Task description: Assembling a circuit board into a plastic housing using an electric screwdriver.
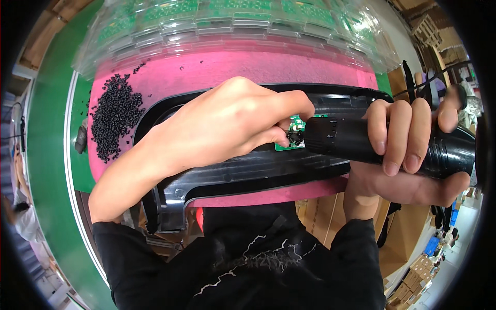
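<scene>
My right hand is wrapped around a black electric screwdriver, which lies nearly level with its front end pointing left. A small green circuit board sits inside a long black plastic housing. My left hand reaches over the housing, fingers curled in a pinch at the board. Small black screws show at its fingertips, just in front of the screwdriver. Fingers and tool cover much of the board, and the driver's bit cannot be made out.
A heap of small black screws lies on the pink mat at the left, with a few strays. Stacked clear plastic trays holding green boards line the back. Cardboard boxes stand at the lower right.
</scene>
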{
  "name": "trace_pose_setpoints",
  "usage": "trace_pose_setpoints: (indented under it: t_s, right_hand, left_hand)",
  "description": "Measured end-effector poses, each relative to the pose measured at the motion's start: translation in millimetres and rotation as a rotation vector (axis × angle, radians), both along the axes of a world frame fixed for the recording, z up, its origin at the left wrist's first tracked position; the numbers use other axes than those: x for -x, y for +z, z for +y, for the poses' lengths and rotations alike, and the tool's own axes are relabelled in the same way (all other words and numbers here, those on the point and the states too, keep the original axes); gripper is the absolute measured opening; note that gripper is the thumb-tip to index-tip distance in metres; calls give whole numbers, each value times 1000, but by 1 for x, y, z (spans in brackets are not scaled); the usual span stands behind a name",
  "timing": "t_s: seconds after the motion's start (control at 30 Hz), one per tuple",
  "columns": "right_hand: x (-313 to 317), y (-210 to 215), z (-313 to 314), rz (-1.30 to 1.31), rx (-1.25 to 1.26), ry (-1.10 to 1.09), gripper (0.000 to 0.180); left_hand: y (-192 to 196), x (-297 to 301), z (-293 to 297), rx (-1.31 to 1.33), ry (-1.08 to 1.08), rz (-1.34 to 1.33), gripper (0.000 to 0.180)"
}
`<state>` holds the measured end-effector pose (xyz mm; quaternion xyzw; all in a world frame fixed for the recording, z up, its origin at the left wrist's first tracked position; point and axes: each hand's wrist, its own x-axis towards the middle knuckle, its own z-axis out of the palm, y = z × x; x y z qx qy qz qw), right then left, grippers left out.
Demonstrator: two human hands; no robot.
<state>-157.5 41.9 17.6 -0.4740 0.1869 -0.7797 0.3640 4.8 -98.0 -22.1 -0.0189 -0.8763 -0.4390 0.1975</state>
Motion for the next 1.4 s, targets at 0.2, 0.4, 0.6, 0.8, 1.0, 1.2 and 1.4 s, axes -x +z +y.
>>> trace_pose_setpoints:
  t_s: [0.2, 0.4, 0.6, 0.8, 1.0, 1.2, 1.4]
  right_hand:
    - [10, -4, -11, 206, 96, 122, 54]
    - [4, -5, -7, 223, -114, 150, 61]
    - [-7, -14, -12, 227, -229, 84, 63]
    - [-6, -24, -25, 344, -80, 205, 71]
    - [-18, -7, -21, 461, -295, 157, 72]
    - [-23, -20, -21, 349, -204, 80, 71]
    - [-8, -5, -11, 184, 37, -19, 59]
  left_hand:
    - [-1, 1, -4, -29, -62, -30, 33]
    - [-2, 0, -4, 7, -23, -163, 30]
    - [-5, -3, -6, 97, 116, -148, 28]
    - [-11, -1, -9, 146, 134, 61, 20]
    - [-8, -5, -8, 85, 179, 40, 26]
    - [-15, -4, -8, 54, 133, 138, 33]
    - [-12, -1, -6, -22, -26, 15, 37]
